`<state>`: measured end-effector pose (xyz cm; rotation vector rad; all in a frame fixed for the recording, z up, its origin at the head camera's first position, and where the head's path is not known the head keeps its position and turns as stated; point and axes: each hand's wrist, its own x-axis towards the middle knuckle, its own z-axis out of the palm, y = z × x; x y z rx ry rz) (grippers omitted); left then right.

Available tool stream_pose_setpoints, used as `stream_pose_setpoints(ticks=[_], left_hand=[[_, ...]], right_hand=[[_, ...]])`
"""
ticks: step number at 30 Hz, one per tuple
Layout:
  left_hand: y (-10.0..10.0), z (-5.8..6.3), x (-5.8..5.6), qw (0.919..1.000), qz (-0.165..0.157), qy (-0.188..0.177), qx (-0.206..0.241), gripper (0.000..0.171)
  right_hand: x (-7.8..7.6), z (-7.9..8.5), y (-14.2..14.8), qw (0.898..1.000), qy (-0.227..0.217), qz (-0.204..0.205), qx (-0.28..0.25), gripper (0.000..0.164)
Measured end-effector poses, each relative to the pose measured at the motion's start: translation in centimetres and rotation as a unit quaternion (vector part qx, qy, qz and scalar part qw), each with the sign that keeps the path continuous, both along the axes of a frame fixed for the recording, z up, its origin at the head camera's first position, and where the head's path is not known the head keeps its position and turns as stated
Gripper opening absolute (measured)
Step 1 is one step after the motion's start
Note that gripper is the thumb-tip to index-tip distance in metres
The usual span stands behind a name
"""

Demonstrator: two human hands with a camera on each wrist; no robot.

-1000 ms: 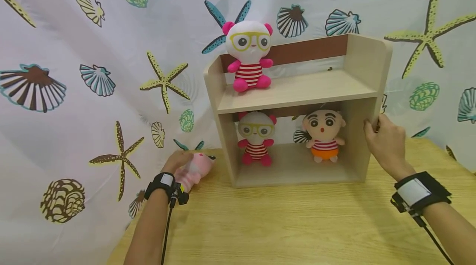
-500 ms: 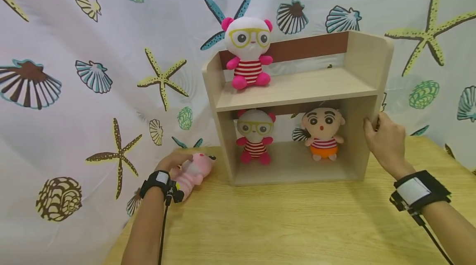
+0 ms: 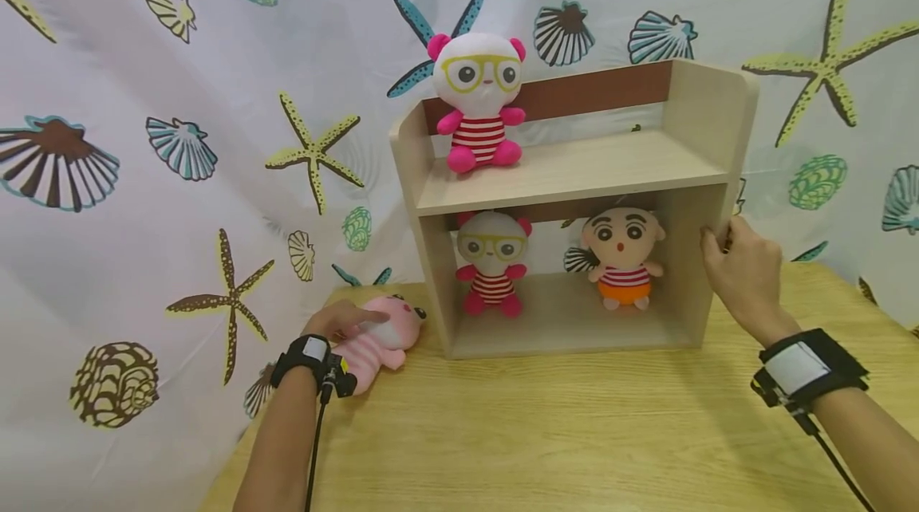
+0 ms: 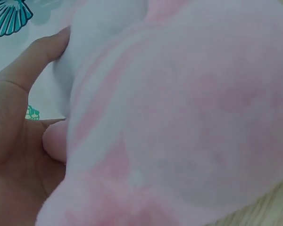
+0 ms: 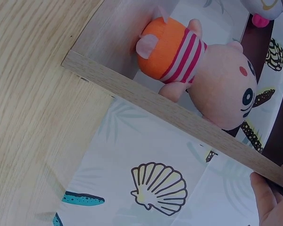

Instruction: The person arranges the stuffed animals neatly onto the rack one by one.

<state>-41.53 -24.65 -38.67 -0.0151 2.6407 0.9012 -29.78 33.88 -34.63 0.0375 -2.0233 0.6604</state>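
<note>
At the left end of the table my left hand (image 3: 336, 319) grips a pink plush toy (image 3: 364, 356) with a striped body. The toy lies on its back beside the shelf, head toward it. Close up in the left wrist view, the toy's striped belly (image 4: 99, 108) fills the frame, with my thumb against its side; the other fingers are mostly hidden. My right hand (image 3: 748, 277) holds the right side panel of a two-tier wooden shelf (image 3: 589, 177). In the right wrist view only fingertips (image 5: 264, 197) show at that panel's edge.
A pink-and-white panda plush (image 3: 483, 101) with yellow glasses sits on the upper tier. Below it are a similar panda (image 3: 492, 265) and a boy doll (image 3: 623, 257) in orange shorts. Behind the wooden table (image 3: 517, 432) hangs a seashell-print curtain (image 3: 237, 137).
The pink plush has turned and shifted slightly right under my left hand, its head now face-up nearer the shelf. My right hand keeps its hold on the shelf.
</note>
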Motion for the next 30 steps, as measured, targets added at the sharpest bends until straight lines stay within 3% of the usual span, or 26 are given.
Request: stream_pose_setpoints(ticks=[2, 6, 11, 19, 25, 30], left_hand=[[0.3, 0.1, 0.1, 0.9997, 0.004, 0.009, 0.020, 0.051], [0.9, 0.1, 0.5, 0.9986, -0.001, 0.023, 0.048, 0.048], [1.2, 0.1, 0.7, 0.9982, -0.012, 0.057, 0.013, 0.049], [1.1, -0.4, 1.3, 0.9936, -0.022, 0.111, -0.001, 0.050], [1.7, 0.8, 1.9, 0.9825, -0.027, 0.184, 0.003, 0.044], [1.8, 1.9, 2.8, 0.9809, -0.020, 0.187, 0.050, 0.055]], right_hand=[[0.0, -0.1, 0.0, 1.000, 0.000, -0.002, -0.001, 0.022], [0.1, -0.1, 0.2, 1.000, -0.003, -0.003, 0.001, 0.022], [0.0, -0.1, 0.2, 1.000, 0.000, -0.006, 0.004, 0.021], [-0.1, -0.5, 0.0, 1.000, 0.003, -0.004, 0.008, 0.020], [-0.1, -0.4, 0.2, 1.000, 0.009, -0.008, 0.005, 0.020], [-0.2, -0.2, 0.3, 1.000, 0.008, -0.008, 0.008, 0.020]])
